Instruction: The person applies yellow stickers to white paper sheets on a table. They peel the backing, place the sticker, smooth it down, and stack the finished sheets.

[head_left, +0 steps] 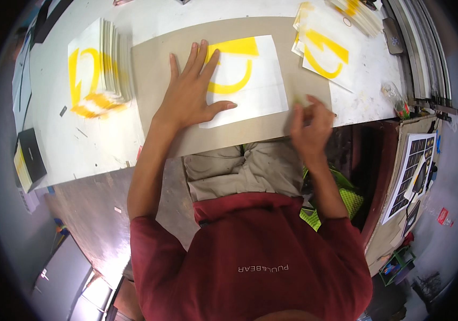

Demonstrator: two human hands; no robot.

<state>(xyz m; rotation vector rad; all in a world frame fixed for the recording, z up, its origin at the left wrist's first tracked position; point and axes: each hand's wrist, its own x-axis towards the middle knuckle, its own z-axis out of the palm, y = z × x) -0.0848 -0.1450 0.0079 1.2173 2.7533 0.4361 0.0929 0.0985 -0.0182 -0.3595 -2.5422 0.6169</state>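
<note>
My left hand (189,96) lies flat with its fingers spread. It presses on the left part of a white paper sheet (266,85) printed with a bold yellow shape. The sheet rests on a large beige-grey board (245,25) on the table. Just right of the sheet, over the board's near right edge, my right hand (313,125) is curled with its fingers together. Motion smears it. A small dark tip sticks out at its right side, and I cannot make out what the fingers hold.
A thick stack of yellow-printed sheets (87,59) stands at the left of the white table (63,155). More printed sheets (328,51) lie at the far right, near a clear plastic piece (394,99). A dark box (31,158) sits at the left edge. Metal bars (421,48) border the right side.
</note>
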